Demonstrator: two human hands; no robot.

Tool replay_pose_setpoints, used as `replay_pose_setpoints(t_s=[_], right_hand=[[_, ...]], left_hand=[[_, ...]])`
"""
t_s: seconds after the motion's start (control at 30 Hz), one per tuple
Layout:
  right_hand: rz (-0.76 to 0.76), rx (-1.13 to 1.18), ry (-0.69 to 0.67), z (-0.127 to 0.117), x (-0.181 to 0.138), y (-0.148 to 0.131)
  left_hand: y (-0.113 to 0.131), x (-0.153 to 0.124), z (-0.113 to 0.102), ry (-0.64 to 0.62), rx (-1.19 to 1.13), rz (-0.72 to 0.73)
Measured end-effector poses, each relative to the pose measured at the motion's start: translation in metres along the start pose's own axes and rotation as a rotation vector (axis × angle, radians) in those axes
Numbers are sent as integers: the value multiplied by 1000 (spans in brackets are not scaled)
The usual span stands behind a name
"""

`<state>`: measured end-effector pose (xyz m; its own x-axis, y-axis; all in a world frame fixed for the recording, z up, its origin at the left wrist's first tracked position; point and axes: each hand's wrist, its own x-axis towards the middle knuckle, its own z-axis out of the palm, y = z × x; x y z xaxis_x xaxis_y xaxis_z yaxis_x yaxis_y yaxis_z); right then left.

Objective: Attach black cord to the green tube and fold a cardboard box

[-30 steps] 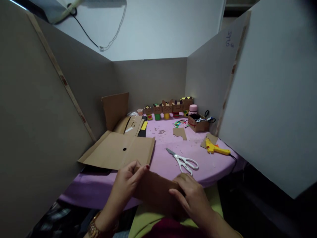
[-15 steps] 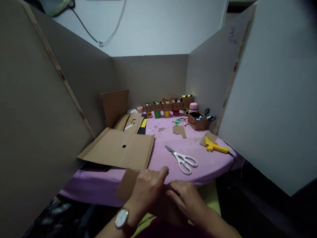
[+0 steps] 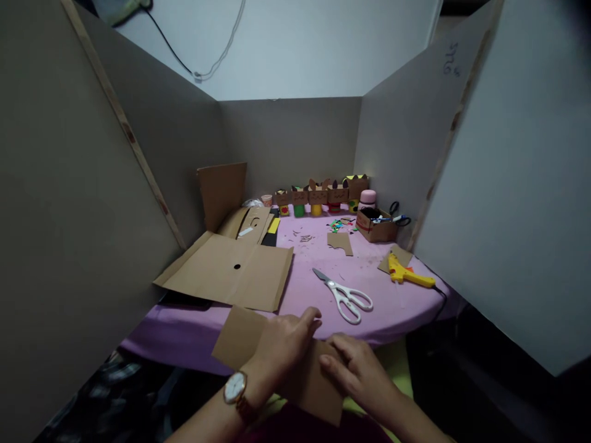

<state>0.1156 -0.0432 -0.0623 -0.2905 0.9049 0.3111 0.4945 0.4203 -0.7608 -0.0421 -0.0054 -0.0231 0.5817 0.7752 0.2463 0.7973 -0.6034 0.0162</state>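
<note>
A piece of brown cardboard [image 3: 314,381] is held low over my lap, at the table's front edge. My left hand [image 3: 287,338], with a watch on the wrist, lies across its middle, fingers curled over it. The left part of the cardboard sticks out beyond that wrist. My right hand [image 3: 355,366] grips the right edge, thumb on the near face and fingers behind. White-handled scissors [image 3: 345,296] lie on the purple cloth just beyond my hands, blades pointing up and left.
A large cardboard sheet [image 3: 221,271] with a hole lies at left. A yellow glue gun [image 3: 409,274] rests at right, near a cardboard box [image 3: 376,231] of tools. Several cardboard animal figures [image 3: 318,197] stand at the back. Grey panels [image 3: 290,135] enclose the table.
The cardboard has tilted so more of its face shows between my hands. My right hand has shifted slightly right along its edge. The view has turned a little left.
</note>
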Motion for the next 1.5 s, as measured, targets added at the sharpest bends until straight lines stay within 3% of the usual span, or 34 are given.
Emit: replay_pose_setpoints(t_s=[0.13,0.37,0.67,0.77,0.93,1.2,1.37,1.5], right_hand=[[69,73,-31,-2,-6,2],[194,232,-39,-5,-10,11],[230,373,15,-4,-5,18],[212,344,-47,-5,-2,20],[219,267,60,-9,-2,25],[136,274,-224,-18,-7,23],[198,371,-93,-10,-9,25],[268,483,159,-6,-6,31]], left_hand=[[-10,-2,-1,6,-39,-42],[-49,-7,-13,50,-185,-211],[-79,-9,-13,32,-300,-224],[-85,-8,-14,31,-330,-221],[-93,-1,-16,66,-366,-255],[-105,22,-19,68,-487,-264],[-113,35,-25,153,-600,-330],[-121,35,-24,398,-740,-480]])
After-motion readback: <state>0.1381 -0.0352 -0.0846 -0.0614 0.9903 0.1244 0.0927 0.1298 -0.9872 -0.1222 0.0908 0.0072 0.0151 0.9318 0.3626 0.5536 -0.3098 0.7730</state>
